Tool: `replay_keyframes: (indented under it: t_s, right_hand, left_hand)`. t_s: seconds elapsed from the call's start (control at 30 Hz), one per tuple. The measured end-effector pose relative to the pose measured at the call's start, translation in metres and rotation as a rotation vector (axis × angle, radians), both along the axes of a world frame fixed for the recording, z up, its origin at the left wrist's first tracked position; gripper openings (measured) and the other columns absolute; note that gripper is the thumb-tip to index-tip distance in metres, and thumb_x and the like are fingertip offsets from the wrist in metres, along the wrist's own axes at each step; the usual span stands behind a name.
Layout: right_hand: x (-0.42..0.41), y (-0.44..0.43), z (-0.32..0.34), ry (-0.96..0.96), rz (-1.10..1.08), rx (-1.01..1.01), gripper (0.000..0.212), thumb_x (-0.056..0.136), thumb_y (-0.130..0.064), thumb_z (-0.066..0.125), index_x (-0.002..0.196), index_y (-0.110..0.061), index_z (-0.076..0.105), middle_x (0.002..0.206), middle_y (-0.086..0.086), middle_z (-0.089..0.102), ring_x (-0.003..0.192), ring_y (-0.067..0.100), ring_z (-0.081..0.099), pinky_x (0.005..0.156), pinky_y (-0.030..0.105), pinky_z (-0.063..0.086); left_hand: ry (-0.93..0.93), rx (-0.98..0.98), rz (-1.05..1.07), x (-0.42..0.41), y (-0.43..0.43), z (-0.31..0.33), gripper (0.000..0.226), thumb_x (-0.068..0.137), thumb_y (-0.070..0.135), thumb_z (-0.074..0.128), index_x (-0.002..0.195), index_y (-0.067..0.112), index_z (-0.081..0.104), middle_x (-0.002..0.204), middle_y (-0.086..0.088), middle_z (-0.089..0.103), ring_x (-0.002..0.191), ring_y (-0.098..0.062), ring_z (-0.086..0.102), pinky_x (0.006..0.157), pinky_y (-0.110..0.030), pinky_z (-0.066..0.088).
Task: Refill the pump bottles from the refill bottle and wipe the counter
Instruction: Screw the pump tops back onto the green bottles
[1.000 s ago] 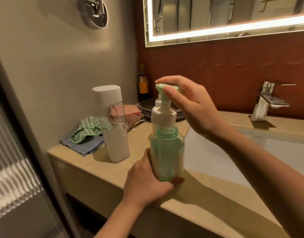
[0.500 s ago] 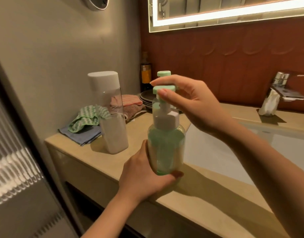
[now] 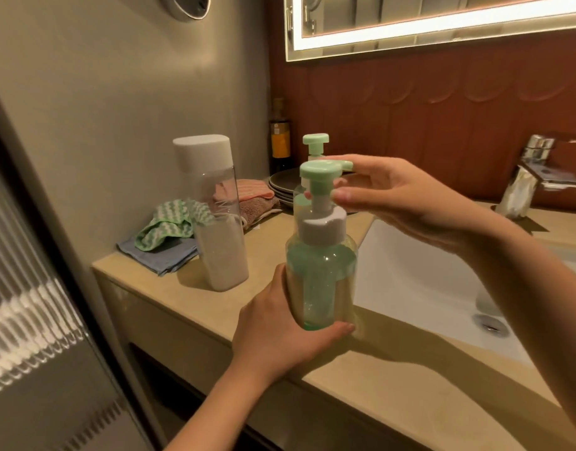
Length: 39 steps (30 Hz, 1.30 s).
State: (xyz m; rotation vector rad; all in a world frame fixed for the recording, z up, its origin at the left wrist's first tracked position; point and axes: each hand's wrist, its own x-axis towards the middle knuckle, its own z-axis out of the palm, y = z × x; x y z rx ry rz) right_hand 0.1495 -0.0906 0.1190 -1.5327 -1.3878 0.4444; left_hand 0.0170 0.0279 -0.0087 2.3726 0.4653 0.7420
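Two hands are on the near pump bottle [image 3: 322, 288], which is upright at the near edge of the counter [image 3: 189, 307], just left of the basin [image 3: 420, 288]. Whether its base rests on the counter or is lifted clear cannot be told. The left hand [image 3: 277, 333] wraps the lower body, thumb across the front near the base. The right hand [image 3: 400, 200] pinches the pump head [image 3: 319, 169], thumb at the stem and fingers behind the nozzle. The white collar [image 3: 322, 227] appears seated on the neck.

Step in hand, as judged: working the pump assembly at the neck, either freeing or tightening it. The direction cannot be told.

Procedure:
1. Keep the left-hand grip low and firm so the body does not rotate with the thread.
2. Move the right-hand grip down to the collar. A pump head usually spins freely on its stem, so turning there is likely to pass no torque to the thread.
3. Hold the bottle vertical; the contents would spill at a tilt once the collar is loose.
4. Work further in from the counter edge, or over the basin, so drips from the dip tube are contained.

The refill bottle [image 3: 215, 222], white cap on, stands to the left, well apart. A second pump bottle [image 3: 315, 144] stands at the far side, behind the first. The striped cloth [image 3: 166, 222] lies at far left for the wipe.
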Motion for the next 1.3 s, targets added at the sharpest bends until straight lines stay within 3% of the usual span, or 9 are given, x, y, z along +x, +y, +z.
replay_keyframes:
  t_s: [0.17,0.4,0.67,0.77,0.9,1.0,1.13,1.23,1.3]
  right_hand:
    - [-0.001,0.006,-0.008,0.025,0.012,-0.046,0.044,0.067,-0.024,0.068,0.11,-0.016,0.064,0.11,-0.005,0.07,0.105,0.008,0.063,0.092,0.018,0.048]
    - [0.004,0.006,-0.01,0.08,0.036,-0.065,0.038,0.072,-0.014,0.073,0.109,-0.011,0.065,0.11,-0.002,0.07,0.106,0.01,0.063,0.09,0.017,0.048]
    - [-0.01,0.019,-0.017,-0.028,-0.213,-0.03,0.055,0.049,-0.042,0.083,0.091,-0.01,0.068,0.105,0.006,0.068,0.104,0.016,0.06,0.091,0.032,0.046]
    - [-0.019,0.029,-0.028,-0.071,-0.366,-0.002,0.07,0.046,-0.055,0.077,0.099,-0.012,0.061,0.105,0.005,0.065,0.102,0.014,0.059,0.09,0.036,0.049]
    - [-0.027,0.027,-0.024,-0.09,-0.243,0.01,0.052,0.065,-0.055,0.066,0.111,-0.036,0.052,0.109,-0.017,0.059,0.103,-0.002,0.055,0.084,0.019,0.046]
    - [-0.021,0.014,-0.013,0.015,-0.031,-0.061,0.031,0.076,-0.037,0.064,0.105,-0.035,0.054,0.104,-0.025,0.061,0.095,-0.013,0.057,0.073,0.001,0.042]
    - [-0.011,0.004,-0.007,-0.05,0.029,-0.12,0.038,0.08,-0.025,0.067,0.117,-0.018,0.062,0.118,-0.01,0.065,0.109,0.001,0.058,0.09,0.01,0.043]
    - [-0.008,0.005,-0.005,-0.097,-0.046,-0.066,0.039,0.065,-0.03,0.07,0.103,-0.02,0.069,0.106,-0.012,0.07,0.105,0.001,0.062,0.095,0.021,0.044]
    - [-0.01,0.008,-0.005,-0.141,-0.107,-0.025,0.04,0.058,-0.036,0.072,0.095,-0.023,0.071,0.1,-0.014,0.071,0.1,-0.001,0.062,0.089,0.016,0.044]
  left_hand:
    - [-0.024,0.004,-0.007,0.0,0.001,-0.002,0.076,0.05,0.07,0.071,0.108,0.044,0.03,0.095,0.027,0.047,0.09,-0.003,0.051,0.081,-0.024,0.047]
    - [-0.032,0.021,-0.008,0.0,0.001,-0.003,0.074,0.051,0.069,0.072,0.107,0.043,0.03,0.093,0.026,0.047,0.089,-0.003,0.051,0.079,-0.023,0.046]
    - [-0.003,0.003,0.012,0.001,0.001,-0.003,0.075,0.05,0.066,0.075,0.106,0.043,0.03,0.088,0.027,0.046,0.088,-0.005,0.051,0.078,-0.026,0.048]
    - [0.009,-0.024,0.015,0.002,0.001,-0.003,0.076,0.047,0.068,0.075,0.103,0.048,0.027,0.086,0.029,0.047,0.091,-0.008,0.056,0.082,-0.031,0.051]
    - [-0.026,-0.092,0.012,0.001,0.001,-0.004,0.076,0.04,0.077,0.065,0.104,0.051,0.032,0.094,0.023,0.059,0.094,-0.011,0.062,0.08,-0.034,0.053]
    - [-0.011,-0.046,0.015,0.001,0.0,-0.002,0.075,0.045,0.073,0.07,0.102,0.048,0.029,0.086,0.028,0.051,0.087,-0.008,0.056,0.077,-0.027,0.049]
    - [0.015,0.008,0.022,0.0,-0.001,0.001,0.076,0.051,0.068,0.072,0.105,0.046,0.023,0.083,0.032,0.038,0.085,-0.003,0.045,0.078,-0.023,0.043]
    - [0.013,0.008,0.014,0.0,0.0,0.0,0.077,0.052,0.068,0.071,0.111,0.042,0.029,0.087,0.029,0.04,0.088,-0.002,0.046,0.083,-0.026,0.047]
    - [0.011,0.008,0.02,0.0,0.001,-0.001,0.083,0.052,0.068,0.071,0.119,0.038,0.032,0.092,0.026,0.043,0.088,-0.003,0.046,0.084,-0.027,0.047]
